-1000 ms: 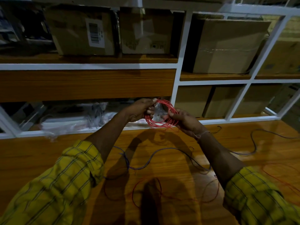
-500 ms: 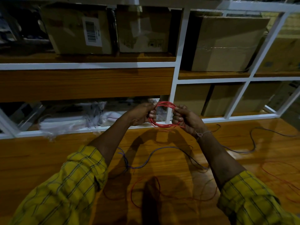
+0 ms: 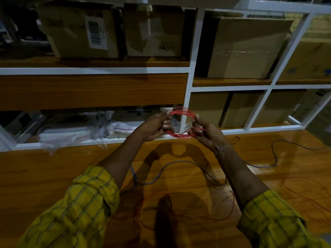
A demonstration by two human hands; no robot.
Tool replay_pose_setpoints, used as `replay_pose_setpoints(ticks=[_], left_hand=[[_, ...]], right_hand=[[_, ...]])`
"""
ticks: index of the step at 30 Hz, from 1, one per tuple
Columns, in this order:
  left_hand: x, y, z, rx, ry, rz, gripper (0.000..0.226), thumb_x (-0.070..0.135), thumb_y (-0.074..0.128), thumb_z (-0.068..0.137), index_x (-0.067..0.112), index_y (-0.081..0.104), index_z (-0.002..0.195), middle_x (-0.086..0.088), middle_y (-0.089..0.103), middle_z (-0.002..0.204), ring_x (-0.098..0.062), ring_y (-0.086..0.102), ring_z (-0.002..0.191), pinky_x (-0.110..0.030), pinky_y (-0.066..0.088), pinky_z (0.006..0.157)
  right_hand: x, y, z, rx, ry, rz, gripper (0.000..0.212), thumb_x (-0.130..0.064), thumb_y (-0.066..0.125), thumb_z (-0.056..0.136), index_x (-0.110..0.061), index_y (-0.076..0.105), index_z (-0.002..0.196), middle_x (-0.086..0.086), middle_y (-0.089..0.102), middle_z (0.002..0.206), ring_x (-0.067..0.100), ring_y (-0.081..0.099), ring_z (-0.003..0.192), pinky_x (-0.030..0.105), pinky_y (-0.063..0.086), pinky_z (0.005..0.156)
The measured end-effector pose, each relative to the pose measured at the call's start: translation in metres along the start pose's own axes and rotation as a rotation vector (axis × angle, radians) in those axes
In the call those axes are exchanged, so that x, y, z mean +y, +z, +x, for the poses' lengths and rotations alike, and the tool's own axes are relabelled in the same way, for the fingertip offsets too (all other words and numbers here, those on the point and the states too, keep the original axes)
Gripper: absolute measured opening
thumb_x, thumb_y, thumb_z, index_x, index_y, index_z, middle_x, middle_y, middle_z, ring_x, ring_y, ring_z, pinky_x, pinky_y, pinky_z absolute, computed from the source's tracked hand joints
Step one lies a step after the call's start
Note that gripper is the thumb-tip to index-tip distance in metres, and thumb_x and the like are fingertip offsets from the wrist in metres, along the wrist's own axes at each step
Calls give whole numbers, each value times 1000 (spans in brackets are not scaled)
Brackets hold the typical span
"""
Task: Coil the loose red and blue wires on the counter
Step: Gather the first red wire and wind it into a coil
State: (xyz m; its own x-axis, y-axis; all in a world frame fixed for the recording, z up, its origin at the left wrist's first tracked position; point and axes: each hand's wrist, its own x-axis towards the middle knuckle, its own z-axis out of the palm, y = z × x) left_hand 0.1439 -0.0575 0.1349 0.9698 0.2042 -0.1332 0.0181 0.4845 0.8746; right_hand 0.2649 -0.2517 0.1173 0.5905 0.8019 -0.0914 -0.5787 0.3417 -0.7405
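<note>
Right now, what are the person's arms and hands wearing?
Both arms wear yellow plaid sleeves with dark and pale check lines, pushed up so the forearms are bare: left sleeve, right sleeve. The left hand is bare. The right hand is bare too, with a thin pale thread tied round its wrist.

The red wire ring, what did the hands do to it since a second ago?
Both hands, left hand and right hand, drew a little closer and turned the red wire coil, so its ring now shows rounder and more open. Neither let go. The blue wire and the loose red wire stayed lying on the counter.
</note>
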Motion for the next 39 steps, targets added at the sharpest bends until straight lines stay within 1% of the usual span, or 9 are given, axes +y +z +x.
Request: replay_pose_setpoints(ticks=[2, 5, 7, 9, 12, 18, 24, 32, 39], left_hand=[[0, 2, 0, -41, -37, 62, 27, 30, 47, 109, 11, 52, 89, 3, 37, 66, -7, 37, 54, -20, 39, 60], [-3, 5, 3, -53, -37, 103, 29, 30, 47, 109, 10, 53, 89, 4, 36, 64, -6, 37, 49, -28, 36, 69], [-4, 6, 5, -36, -21, 99, 28, 30, 47, 109, 11, 53, 89, 5, 35, 63, -6, 35, 47, -30, 45, 67], [-4, 6, 6, -14, -12, 88, 29, 31, 46, 109, 12, 52, 89, 5, 34, 62, -6, 33, 47, -28, 47, 62], [-10, 10, 8, 8, -1, 82, 28, 32, 47, 109, 12, 52, 89, 4, 36, 64, -7, 37, 50, -28, 41, 66], [-16, 30, 18, 63, 6, 39, 31, 31, 44, 110, 13, 48, 85, 1, 37, 67, -9, 37, 54, -20, 32, 46], [-17, 41, 30, 52, -2, 76, 32, 30, 47, 109, 14, 50, 82, 3, 34, 63, -8, 29, 49, -22, 31, 46], [-39, 56, 40, 21, -6, -51, 33, 34, 46, 109, 13, 49, 85, 2, 34, 65, -7, 30, 49, -22, 33, 45], [-54, 74, 49, 101, -41, -26, 32, 33, 43, 110, 15, 45, 84, 5, 34, 60, -4, 27, 44, -18, 20, 39]], right_hand=[[-3, 4, 1, 45, -37, -74, 34, -26, 49, 108, -8, 63, 82, -6, 38, 51, 4, 31, 41, 21, 36, 46], [1, 5, 0, 21, -137, -233, 30, -31, 55, 103, -15, 67, 81, -4, 40, 58, 6, 32, 46, 25, 20, 49], [2, 0, -3, -40, -181, -341, 21, -29, 59, 101, -18, 70, 87, -1, 41, 64, 8, 35, 52, 26, 25, 51], [-1, -10, -6, -71, -177, -442, 10, -23, 62, 101, -13, 65, 100, 4, 45, 71, 13, 43, 59, 26, 42, 56], [-10, -24, -8, -63, -132, -522, 22, -19, 68, 98, -6, 60, 114, 5, 52, 80, 17, 50, 70, 30, 53, 67], [-15, -30, 1, -19, -222, -602, 32, -27, 56, 106, 3, 62, 116, 5, 40, 68, 16, 44, 60, 30, 47, 58], [-17, -45, 8, -35, -214, -483, 36, -29, 47, 110, 3, 64, 112, 12, 12, 72, 13, 26, 53, 25, 31, 49], [-24, -66, 2, -41, -152, -464, 36, -31, 46, 110, 2, 61, 111, 3, 29, 66, 11, 29, 52, 25, 27, 48], [-28, -83, -4, -49, -89, -493, 39, -39, 51, 106, -2, 60, 105, 2, 33, 66, 11, 34, 48, 27, 39, 50]])
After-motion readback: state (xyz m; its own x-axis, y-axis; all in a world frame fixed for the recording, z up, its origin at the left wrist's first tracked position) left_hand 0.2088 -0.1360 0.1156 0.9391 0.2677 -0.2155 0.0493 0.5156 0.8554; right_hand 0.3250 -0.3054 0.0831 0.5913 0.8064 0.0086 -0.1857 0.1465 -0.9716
